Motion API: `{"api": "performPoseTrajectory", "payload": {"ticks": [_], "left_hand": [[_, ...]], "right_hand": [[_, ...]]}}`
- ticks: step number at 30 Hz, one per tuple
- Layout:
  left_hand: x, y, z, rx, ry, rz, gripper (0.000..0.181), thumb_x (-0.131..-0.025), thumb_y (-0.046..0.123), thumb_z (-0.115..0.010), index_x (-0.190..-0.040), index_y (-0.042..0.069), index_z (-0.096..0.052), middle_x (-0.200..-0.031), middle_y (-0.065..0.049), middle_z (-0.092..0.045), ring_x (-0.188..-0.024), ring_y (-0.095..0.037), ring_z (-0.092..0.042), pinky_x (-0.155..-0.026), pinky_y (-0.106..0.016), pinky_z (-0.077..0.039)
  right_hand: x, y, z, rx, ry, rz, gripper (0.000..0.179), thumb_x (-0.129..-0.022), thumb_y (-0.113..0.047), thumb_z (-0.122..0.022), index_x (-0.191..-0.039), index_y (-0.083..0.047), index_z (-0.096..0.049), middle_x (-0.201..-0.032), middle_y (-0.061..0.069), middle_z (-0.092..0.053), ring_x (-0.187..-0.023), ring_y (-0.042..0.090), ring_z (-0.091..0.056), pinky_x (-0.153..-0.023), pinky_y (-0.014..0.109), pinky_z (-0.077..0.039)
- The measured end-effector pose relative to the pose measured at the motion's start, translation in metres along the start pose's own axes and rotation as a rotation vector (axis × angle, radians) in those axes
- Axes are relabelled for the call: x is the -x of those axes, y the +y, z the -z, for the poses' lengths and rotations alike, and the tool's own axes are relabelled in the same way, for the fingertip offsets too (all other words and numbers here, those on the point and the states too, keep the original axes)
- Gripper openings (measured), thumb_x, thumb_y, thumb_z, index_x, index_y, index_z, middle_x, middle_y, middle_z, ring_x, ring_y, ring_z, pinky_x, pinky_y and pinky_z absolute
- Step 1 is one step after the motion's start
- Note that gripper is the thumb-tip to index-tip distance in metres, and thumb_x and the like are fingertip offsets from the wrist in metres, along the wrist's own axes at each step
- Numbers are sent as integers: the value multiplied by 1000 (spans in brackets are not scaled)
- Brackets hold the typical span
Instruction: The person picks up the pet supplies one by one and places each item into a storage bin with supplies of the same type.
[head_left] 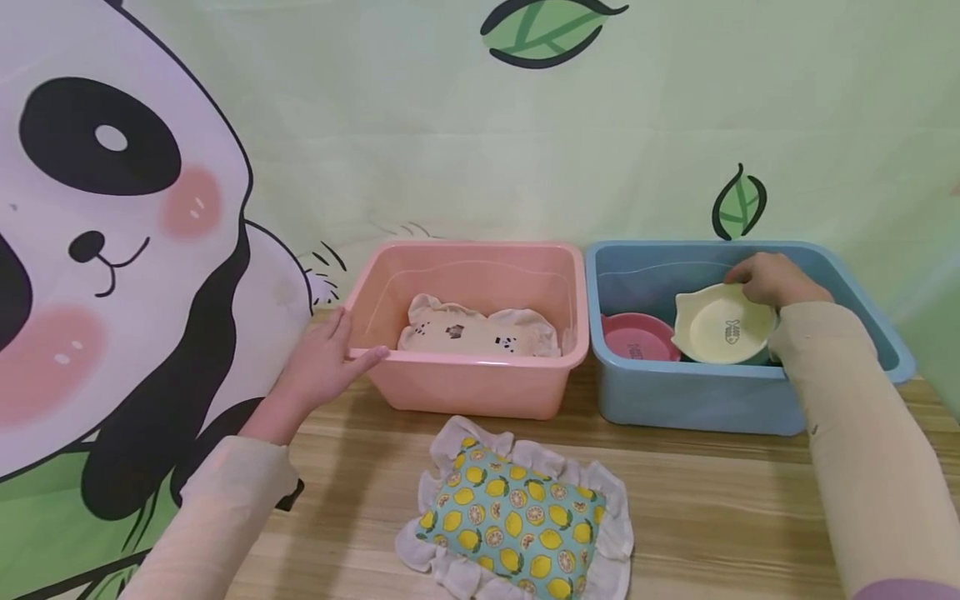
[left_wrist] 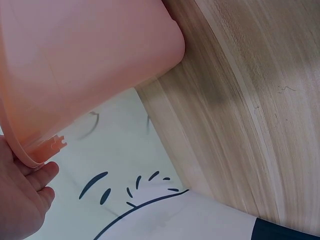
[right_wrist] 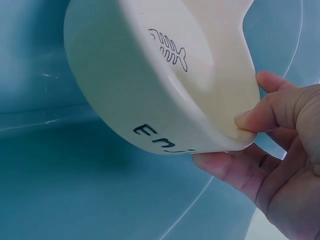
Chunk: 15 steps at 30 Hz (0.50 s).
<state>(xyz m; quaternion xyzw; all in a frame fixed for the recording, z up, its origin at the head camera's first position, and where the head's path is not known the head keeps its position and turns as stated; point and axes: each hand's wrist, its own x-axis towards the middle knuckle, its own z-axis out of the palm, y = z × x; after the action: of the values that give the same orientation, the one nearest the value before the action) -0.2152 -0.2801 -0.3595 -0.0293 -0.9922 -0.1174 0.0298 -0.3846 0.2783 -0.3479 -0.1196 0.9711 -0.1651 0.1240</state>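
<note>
My right hand pinches the rim of a cream cat-shaped pet bowl inside the blue basin. The right wrist view shows the thumb on the inner wall of this bowl, fingers beneath, and a fishbone print on its floor. A pink bowl lies to its left in the same basin. My left hand holds the left front corner of the pink basin, its fingertips under the rim in the left wrist view. A cream ruffled pillow with small animal prints lies inside the pink basin.
A lemon-print pillow with white ruffles lies on the wooden table in front of the basins. The basins stand side by side against a pale green backdrop with a large panda drawing at left.
</note>
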Motion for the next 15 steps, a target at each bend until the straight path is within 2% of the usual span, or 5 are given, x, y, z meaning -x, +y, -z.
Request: {"api": "performPoseTrajectory", "payload": {"ticks": [4,15], "left_hand": [[0,0,0,-4,2,-3,99,-80,68,-36,-138,-8,-11,-143,-27,-14,-129,-44,-22,-103,-53,-24],[1,1,1,-5,-2,-2,98,-80,67,-37,-138,-8,-11,-143,-28,-14,-129,-44,-21,-103,-53,-23]], "right_hand": [[0,0,0,-4,-7,-5,44,-74,9,-39,-116,9,-52,-119,36,-42,-98,41,-42,-68,39,-42],[1,0,-1,-22,-26,-25,45,-73,8,-39,-115,7,-53,-120,35,-42,-95,38,-41,-66,36,-41]]}}
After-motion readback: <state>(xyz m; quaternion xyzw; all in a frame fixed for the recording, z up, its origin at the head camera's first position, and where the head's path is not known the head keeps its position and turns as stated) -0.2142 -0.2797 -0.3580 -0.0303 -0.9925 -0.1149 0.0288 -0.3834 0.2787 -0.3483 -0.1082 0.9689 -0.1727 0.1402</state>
